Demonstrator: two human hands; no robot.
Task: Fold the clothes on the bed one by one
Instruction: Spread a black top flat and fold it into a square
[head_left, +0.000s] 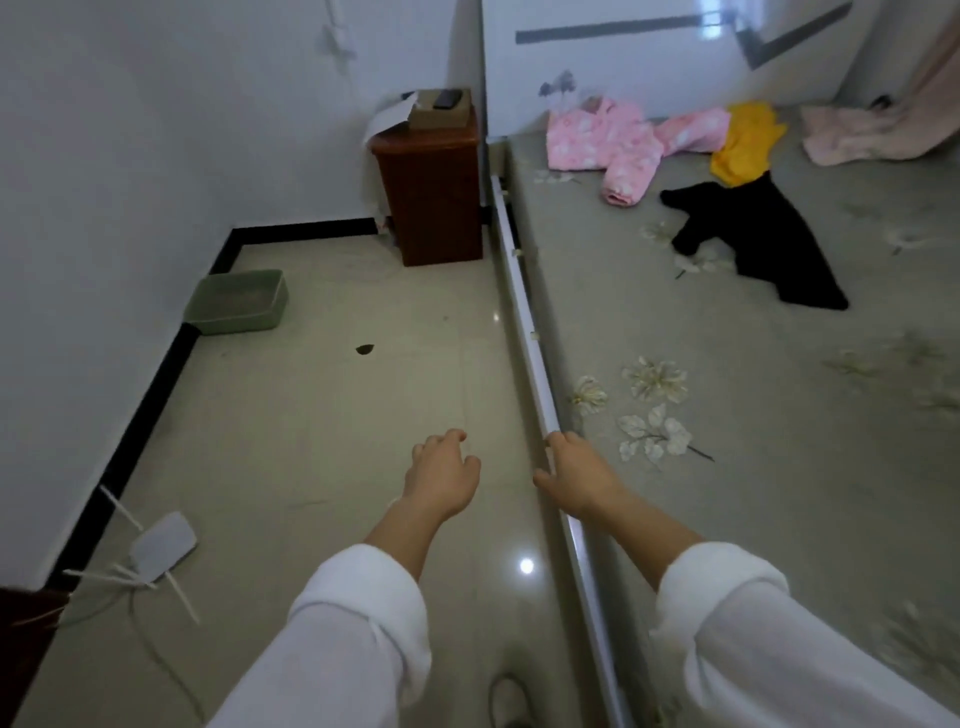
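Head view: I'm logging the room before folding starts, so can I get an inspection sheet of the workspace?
Surface: bed, grey floral sheet, flat.
Job's things: pink jacket, yellow garment and black garment, all unfolded near the headboard; yellow touches black.
Clutter: pink cloth at the bed's far right; green tray, white device and dark spot on the floor.
Hands: left hand over the floor, holding nothing; right hand at the bed rail, holding no garment.
Cables: grey cable on the floor by the device.
Surroundings: brown nightstand with a box on top; white walls.
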